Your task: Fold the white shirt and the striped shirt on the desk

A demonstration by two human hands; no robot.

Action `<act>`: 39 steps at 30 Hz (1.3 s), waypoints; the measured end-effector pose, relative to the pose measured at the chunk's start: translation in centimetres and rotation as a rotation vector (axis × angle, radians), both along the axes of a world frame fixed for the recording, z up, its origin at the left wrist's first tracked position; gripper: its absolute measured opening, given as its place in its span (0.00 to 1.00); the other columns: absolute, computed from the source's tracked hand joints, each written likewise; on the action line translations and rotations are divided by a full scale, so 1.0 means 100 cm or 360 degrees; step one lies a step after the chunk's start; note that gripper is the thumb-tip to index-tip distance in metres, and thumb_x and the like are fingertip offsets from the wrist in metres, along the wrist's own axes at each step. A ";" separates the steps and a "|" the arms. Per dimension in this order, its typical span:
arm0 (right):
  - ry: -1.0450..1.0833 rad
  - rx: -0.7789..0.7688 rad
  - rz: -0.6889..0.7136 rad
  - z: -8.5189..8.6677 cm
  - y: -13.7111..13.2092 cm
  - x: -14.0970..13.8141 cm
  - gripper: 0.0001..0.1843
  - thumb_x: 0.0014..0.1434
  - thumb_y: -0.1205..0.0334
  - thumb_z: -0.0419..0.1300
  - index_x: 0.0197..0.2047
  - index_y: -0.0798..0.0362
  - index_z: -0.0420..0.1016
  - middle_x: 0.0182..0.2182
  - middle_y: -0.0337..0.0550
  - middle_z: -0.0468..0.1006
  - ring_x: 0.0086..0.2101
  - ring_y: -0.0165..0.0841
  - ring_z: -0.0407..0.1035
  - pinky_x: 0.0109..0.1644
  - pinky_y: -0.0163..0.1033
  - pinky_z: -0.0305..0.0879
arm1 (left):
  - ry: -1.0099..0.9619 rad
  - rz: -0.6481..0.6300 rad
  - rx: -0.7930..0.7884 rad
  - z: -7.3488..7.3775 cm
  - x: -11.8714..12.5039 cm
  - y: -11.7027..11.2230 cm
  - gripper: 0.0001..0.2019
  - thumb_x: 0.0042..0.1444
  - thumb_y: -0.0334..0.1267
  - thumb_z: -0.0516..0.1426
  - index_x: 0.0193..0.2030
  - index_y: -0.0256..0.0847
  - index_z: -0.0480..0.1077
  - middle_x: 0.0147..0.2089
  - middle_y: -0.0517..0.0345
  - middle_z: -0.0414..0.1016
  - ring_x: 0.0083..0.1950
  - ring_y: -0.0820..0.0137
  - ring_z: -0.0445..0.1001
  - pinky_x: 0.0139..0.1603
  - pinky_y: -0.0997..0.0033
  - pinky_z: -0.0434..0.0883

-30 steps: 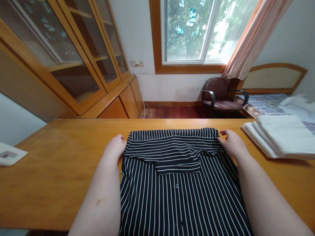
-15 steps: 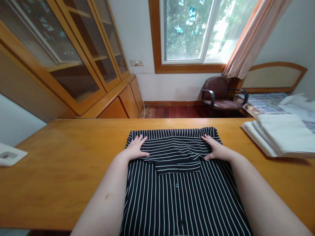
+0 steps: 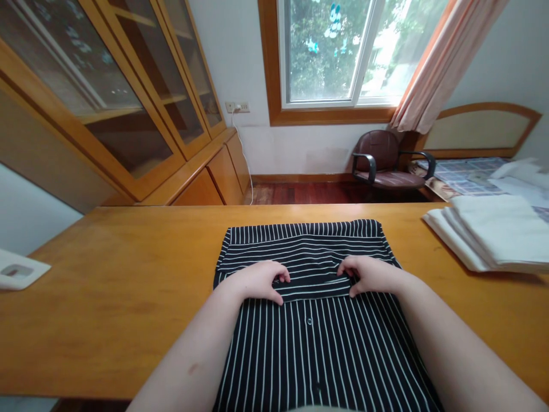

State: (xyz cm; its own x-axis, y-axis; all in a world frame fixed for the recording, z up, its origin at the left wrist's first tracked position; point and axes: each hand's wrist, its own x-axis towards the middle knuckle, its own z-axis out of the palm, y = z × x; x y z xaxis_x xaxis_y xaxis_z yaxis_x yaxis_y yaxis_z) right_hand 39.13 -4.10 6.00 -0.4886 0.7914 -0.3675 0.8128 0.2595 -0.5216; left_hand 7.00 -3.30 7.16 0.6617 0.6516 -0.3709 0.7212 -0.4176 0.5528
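A black shirt (image 3: 315, 355) with thin white stripes lies on the wooden table, buttons (image 3: 309, 321) up the front. Its far part is folded toward me, so stripes run crosswise there, and the collar (image 3: 317, 290) lies across the middle. My left hand (image 3: 262, 280) rests at the collar's left end, its fingers bent and thumb apart from them. At the right end sits my right hand (image 3: 365, 274), likewise with curled fingers and a spread thumb. Both touch the cloth, and no fold shows pinched in either. The shirt's near end runs out of view.
On the table (image 3: 107, 297), a stack of folded white cloth (image 3: 493, 234) lies at the right. A white object (image 3: 21, 269) is at the left edge. Beyond stand a glass-door cabinet (image 3: 141, 103), a brown armchair (image 3: 386, 160) and a bed (image 3: 467, 174).
Both hands have come inward and nearer to me, from lying flat on the folded upper part to the collar's ends. The cloth around the collar looks flatter.
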 end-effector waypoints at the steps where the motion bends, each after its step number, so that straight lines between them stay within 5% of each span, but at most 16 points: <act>1: -0.0007 -0.0012 -0.0006 -0.002 0.001 -0.001 0.26 0.36 0.55 0.71 0.41 0.47 0.75 0.32 0.37 0.71 0.32 0.33 0.66 0.33 0.35 0.60 | 0.0019 0.0032 -0.0021 -0.002 0.001 0.001 0.23 0.40 0.48 0.65 0.46 0.48 0.72 0.45 0.59 0.72 0.46 0.65 0.70 0.42 0.70 0.66; 10: 0.0269 -0.0032 0.0089 -0.009 0.007 0.003 0.08 0.51 0.55 0.62 0.33 0.49 0.77 0.35 0.40 0.72 0.37 0.34 0.67 0.43 0.39 0.63 | 0.0076 0.0120 -0.0131 -0.007 -0.001 0.006 0.09 0.50 0.45 0.57 0.33 0.45 0.74 0.35 0.62 0.74 0.35 0.69 0.70 0.32 0.72 0.62; 17: 0.0317 -0.0022 0.0054 -0.007 0.005 0.002 0.09 0.53 0.58 0.59 0.36 0.49 0.78 0.36 0.40 0.76 0.37 0.34 0.69 0.45 0.39 0.64 | 0.0029 -0.0020 -0.0059 -0.006 -0.002 0.005 0.15 0.41 0.48 0.64 0.37 0.47 0.75 0.42 0.61 0.73 0.44 0.66 0.69 0.40 0.71 0.64; 23: 0.0307 -0.0082 0.0079 -0.008 0.005 0.004 0.11 0.53 0.62 0.55 0.36 0.49 0.79 0.37 0.39 0.78 0.38 0.34 0.70 0.46 0.39 0.65 | -0.0033 -0.0079 -0.0073 -0.014 -0.005 0.008 0.10 0.46 0.48 0.62 0.32 0.46 0.75 0.39 0.61 0.73 0.41 0.69 0.70 0.42 0.73 0.65; 31: 0.0280 0.0136 -0.0381 -0.019 0.017 0.018 0.12 0.57 0.58 0.53 0.38 0.50 0.76 0.36 0.41 0.78 0.37 0.35 0.70 0.45 0.41 0.64 | -0.0023 0.0096 -0.0199 -0.004 -0.009 0.008 0.09 0.50 0.44 0.58 0.35 0.46 0.76 0.37 0.63 0.76 0.36 0.71 0.72 0.36 0.75 0.64; 39: 0.0401 0.0106 -0.0154 -0.007 0.010 0.015 0.14 0.56 0.53 0.56 0.37 0.51 0.78 0.37 0.42 0.77 0.38 0.35 0.70 0.46 0.39 0.64 | 0.0079 0.0170 -0.0255 -0.002 -0.011 0.008 0.11 0.49 0.45 0.56 0.35 0.44 0.75 0.33 0.62 0.75 0.31 0.72 0.69 0.29 0.75 0.62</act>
